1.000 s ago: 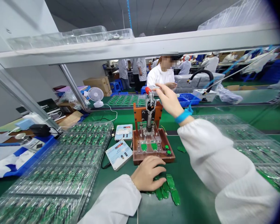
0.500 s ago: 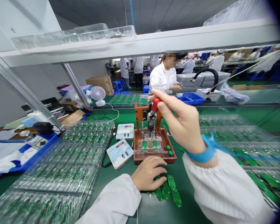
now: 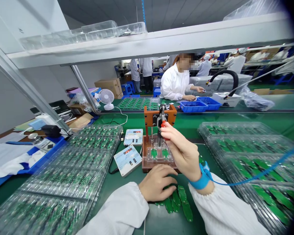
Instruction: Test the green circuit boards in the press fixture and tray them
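My right hand (image 3: 182,148) is closed around the red handle (image 3: 164,124) of a toggle clamp on a test fixture (image 3: 148,165), and a blue wrist strap circles that wrist. Under the clamp, a clear plate (image 3: 159,159) lies over two small green circuit boards (image 3: 165,152). My left hand (image 3: 158,183) rests in front of the fixture with its fingers spread and slightly curled over a small pile of green circuit boards (image 3: 185,204). The fingertips partly hide the pile, so contact with a board cannot be made out.
Left of the fixture are two meter boxes (image 3: 127,160) with red digits. Clear trays of boards stand at left (image 3: 71,163) and right (image 3: 237,143). A small fan (image 3: 106,98), blue bins (image 3: 194,105) and a co-worker (image 3: 176,81) are beyond. A blue cord (image 3: 259,174) crosses the right side.
My right hand has pulled the red handle down and toward me. The digits on the meter boxes differ. My left hand stays nearly in place. The co-worker's hands have moved down and apart near the blue bins.
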The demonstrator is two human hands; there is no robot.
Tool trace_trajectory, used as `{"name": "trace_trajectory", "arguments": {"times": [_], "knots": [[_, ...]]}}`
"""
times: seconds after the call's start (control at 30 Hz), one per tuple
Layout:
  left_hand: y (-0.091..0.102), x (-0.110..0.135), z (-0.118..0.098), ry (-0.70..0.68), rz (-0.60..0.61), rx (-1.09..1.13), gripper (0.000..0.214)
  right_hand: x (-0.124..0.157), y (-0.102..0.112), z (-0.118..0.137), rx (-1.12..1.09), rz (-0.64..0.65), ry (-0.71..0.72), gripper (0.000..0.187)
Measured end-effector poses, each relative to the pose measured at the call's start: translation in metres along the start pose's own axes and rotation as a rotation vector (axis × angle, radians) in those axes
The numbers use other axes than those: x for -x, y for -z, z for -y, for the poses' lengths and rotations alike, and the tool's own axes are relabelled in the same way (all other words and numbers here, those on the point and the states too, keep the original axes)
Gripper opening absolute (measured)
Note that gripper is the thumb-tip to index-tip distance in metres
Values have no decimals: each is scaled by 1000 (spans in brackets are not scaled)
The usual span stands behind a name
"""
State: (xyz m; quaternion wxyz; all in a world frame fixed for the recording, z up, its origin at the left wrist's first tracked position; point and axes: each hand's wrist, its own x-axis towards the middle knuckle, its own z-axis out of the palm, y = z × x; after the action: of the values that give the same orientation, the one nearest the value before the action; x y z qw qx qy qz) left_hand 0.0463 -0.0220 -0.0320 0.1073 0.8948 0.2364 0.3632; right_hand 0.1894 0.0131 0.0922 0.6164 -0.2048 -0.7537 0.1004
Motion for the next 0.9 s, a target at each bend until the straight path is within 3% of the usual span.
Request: {"name": "trace_trajectory", "arguments": {"times": [0.17, 0.37, 0.47, 0.6, 0.7, 0.77, 0.9], "knots": [[-1, 2, 3, 46, 70, 8, 19, 11, -7, -4, -89, -18, -46, 57], [11, -4, 2, 116, 192, 256, 25, 13, -4, -2, -183, 12, -111, 59], [45, -11, -8, 213, 238, 471, 34, 10, 0, -2, -184, 45, -114, 58], [117, -20, -6, 518, 340, 634, 33, 10, -3, -2, -171, 26, -106, 58], [159, -24, 25, 709, 365, 446, 33, 11, -7, -1, -149, 6, -86, 59], [169, -27, 54, 780, 396, 177, 39, 11, -8, -2, -138, 1, -74, 60], [158, -28, 99, 920, 768, -353, 113, 11, -7, -3, -124, 0, -62, 60]]}}
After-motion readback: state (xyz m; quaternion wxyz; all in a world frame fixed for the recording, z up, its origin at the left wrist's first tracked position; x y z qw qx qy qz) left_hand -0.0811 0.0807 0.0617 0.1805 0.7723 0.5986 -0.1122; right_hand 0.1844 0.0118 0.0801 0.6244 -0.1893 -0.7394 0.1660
